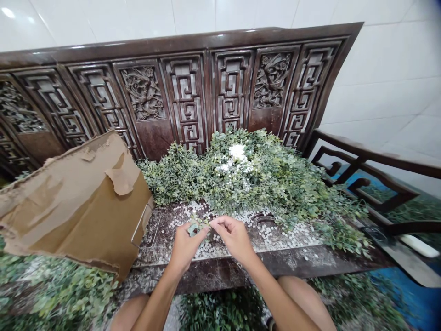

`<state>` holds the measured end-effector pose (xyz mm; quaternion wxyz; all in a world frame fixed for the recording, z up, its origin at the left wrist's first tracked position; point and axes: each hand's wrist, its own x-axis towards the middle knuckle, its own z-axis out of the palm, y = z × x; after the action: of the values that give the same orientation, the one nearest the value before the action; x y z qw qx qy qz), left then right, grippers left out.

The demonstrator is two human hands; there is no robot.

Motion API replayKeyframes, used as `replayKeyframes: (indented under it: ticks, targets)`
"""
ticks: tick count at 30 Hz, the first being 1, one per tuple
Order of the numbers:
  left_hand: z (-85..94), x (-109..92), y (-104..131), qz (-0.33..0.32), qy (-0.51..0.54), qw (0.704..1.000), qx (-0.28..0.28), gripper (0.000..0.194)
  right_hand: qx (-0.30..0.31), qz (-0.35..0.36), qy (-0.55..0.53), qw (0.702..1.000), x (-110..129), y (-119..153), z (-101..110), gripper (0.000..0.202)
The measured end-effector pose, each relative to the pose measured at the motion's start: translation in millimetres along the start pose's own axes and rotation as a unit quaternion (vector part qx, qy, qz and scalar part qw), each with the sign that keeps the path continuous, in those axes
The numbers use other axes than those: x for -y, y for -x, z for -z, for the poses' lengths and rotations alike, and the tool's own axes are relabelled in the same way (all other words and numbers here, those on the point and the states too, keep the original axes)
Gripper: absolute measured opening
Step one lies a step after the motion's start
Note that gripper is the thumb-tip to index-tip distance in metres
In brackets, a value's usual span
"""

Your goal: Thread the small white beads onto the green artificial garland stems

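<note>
Over the front part of a dark wooden bench seat (pixel 213 271), my left hand (pixel 186 241) pinches a small green leafy sprig (pixel 195 226). The fingertips of my right hand (pixel 232 234) are pressed together at the right end of that sprig, close to my left fingertips; what they grip is too small to make out. Many small white discs (pixel 272 234) lie scattered on the seat around both hands. Behind them rises a large heap of green artificial foliage (pixel 292 184), with a pile of white discs (pixel 237 154) on top.
A torn cardboard box (pixel 99 225) stands at the left, beside a thin metal wire frame (pixel 141 227). The bench's carved backrest (pixel 155 133) runs behind, its armrest (pixel 372 158) at the right. More foliage (pixel 220 310) lies below the seat. A white object (pixel 419 246) rests far right.
</note>
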<state>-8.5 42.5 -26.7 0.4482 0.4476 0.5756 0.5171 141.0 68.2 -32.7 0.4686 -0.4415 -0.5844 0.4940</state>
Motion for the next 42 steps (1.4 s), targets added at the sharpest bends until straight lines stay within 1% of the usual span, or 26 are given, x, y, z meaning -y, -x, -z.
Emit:
replayKeyframes:
  ticks: [8, 14, 21, 26, 33, 37, 42]
  targets:
    - [-1.0, -1.8, 0.3, 0.013, 0.008, 1.0, -0.004, 0.025, 0.007, 0.009, 0.025, 1.0, 7.2, 2.9, -0.1, 0.021]
    - [-0.8, -1.2, 0.5, 0.014, 0.009, 1.0, -0.002, 0.023, 0.007, 0.017, 0.04, 0.999, 5.1, 4.6, -0.3, 0.021]
    - [1.1, 0.0, -1.1, 0.012, -0.009, 1.0, -0.014, 0.024, -0.001, 0.041, 0.064, 0.997, 3.9, 4.7, -0.6, 0.02]
    - [1.2, -0.3, -0.6, 0.008, 0.0, 1.0, -0.015, 0.023, -0.004, 0.058, 0.078, 0.995, 3.1, 4.7, -1.0, 0.019]
    - [-0.1, -2.6, -0.2, 0.009, 0.0, 1.0, -0.017, 0.022, 0.002, 0.078, 0.105, 0.991, 3.8, 7.8, -0.6, 0.018]
    - [-1.2, -0.5, -0.7, 0.018, -0.001, 1.0, -0.021, 0.02, 0.006, 0.079, 0.113, 0.99, 5.7, 7.7, -1.6, 0.017]
    - [-1.6, 0.7, 0.4, 0.013, 0.001, 1.0, -0.026, 0.016, 0.008, 0.093, 0.122, 0.988, 6.3, 7.9, -2.5, 0.017]
